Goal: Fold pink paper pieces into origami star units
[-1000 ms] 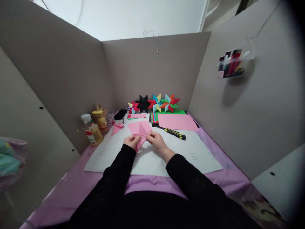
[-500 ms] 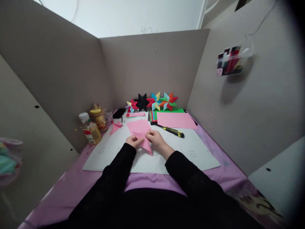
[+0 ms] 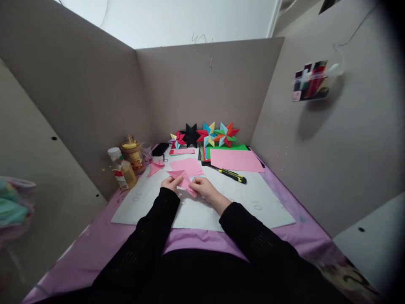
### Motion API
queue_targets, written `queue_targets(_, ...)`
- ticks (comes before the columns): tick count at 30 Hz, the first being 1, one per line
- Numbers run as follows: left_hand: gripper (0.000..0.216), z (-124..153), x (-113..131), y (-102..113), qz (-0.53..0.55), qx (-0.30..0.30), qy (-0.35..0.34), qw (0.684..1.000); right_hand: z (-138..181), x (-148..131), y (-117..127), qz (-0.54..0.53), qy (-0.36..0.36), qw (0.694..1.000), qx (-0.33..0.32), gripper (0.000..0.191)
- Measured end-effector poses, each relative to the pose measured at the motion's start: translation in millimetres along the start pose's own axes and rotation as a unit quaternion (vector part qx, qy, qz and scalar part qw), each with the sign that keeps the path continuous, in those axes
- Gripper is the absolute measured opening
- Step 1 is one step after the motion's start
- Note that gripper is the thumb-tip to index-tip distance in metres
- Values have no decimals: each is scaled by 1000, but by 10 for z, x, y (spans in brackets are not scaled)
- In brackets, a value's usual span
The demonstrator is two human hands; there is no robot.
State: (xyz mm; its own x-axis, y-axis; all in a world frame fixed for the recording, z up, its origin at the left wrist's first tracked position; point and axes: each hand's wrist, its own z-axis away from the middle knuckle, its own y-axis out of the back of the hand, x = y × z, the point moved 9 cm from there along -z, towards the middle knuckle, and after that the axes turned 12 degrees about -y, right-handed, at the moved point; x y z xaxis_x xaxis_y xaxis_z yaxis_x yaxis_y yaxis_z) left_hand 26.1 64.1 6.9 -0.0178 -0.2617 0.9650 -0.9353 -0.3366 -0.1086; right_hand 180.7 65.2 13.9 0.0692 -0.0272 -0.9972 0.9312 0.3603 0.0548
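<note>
A folded piece of pink paper (image 3: 184, 180) is held just above the white board, in front of my body. My left hand (image 3: 171, 183) pinches its left side, thumb on top. The fingers of my right hand (image 3: 202, 186) are closed on its right edge, near the lower point. Just behind it lie flat pink sheets (image 3: 188, 165) on the white board (image 3: 152, 211). A folded pink paper piece (image 3: 156, 167) stands to the left of those sheets.
A yellow-black utility knife (image 3: 232, 175) lies right of my hands, before a large pink sheet (image 3: 237, 160). Several folded paper stars (image 3: 191, 135) lean at the back wall. A glue bottle (image 3: 125, 171) and a brown jar (image 3: 134, 156) stand left. Small scissors (image 3: 164, 158) lie behind.
Both hands have shifted slightly left with the folded pink paper, which is now turned differently. My right hand has moved from its upper edge to its lower right. The view has swung a little.
</note>
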Motion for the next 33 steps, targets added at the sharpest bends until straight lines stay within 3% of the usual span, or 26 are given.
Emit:
queue_targets(8,33,-84,-49,267,-15,87,-29,996,44,-75,-10,15,8,1000,2,15)
queue_targets(16,39,-72,-140,323,15,125,32,991,-46,-46,189,-50,21,998,27,14)
queue_targets(18,36,-70,-114,255,13,96,23,995,-60,-44,240,-72,26,996,46,15)
queue_targets(24,39,47,-115,-238,-1,-108,17,994,-49,-72,147,-78,29,996,18,20)
queue_targets(30,36,65,-55,-284,-27,-129,-36,991,-46,-46,244,-58,48,994,80,24)
queue_targets(33,34,52,-59,-265,-40,-135,-43,989,-65,-17,245,-69,45,994,75,22)
